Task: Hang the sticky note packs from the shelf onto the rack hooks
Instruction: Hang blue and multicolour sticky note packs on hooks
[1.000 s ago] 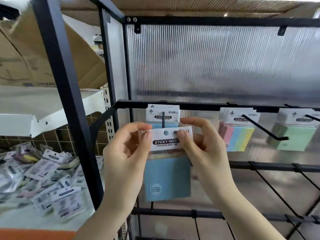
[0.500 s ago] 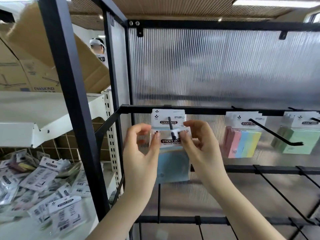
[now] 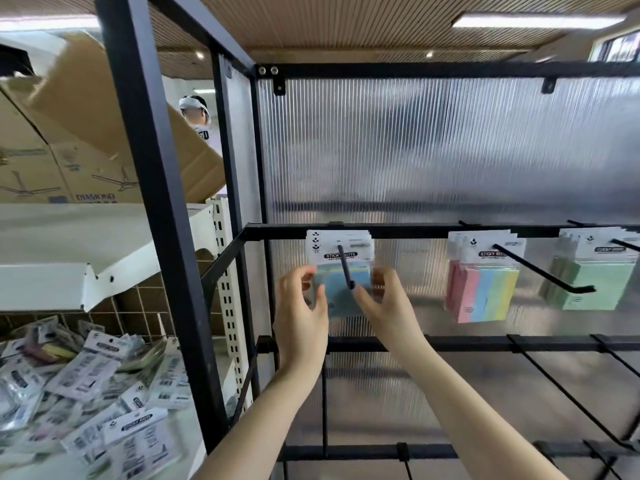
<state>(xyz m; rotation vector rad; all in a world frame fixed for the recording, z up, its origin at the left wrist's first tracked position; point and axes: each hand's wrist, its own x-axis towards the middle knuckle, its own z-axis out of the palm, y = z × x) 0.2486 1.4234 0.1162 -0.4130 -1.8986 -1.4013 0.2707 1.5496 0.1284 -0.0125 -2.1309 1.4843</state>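
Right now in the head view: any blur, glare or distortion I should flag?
Head view: the loose packs on the shelf are motion-smeared, print mostly unreadable. The rack frame bows from the wide-angle lens. The ceiling light is blown out, and the ribbed back panel shows hazy reflections. The hands and the blue pack on its hook look slightly soft.

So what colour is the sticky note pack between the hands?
Light blue pack with a white header, seen in the head view.

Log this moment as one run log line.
step: hanging blue sticky note pack | hook: through pack | left hand, right hand: at pack sides | grip: unclear
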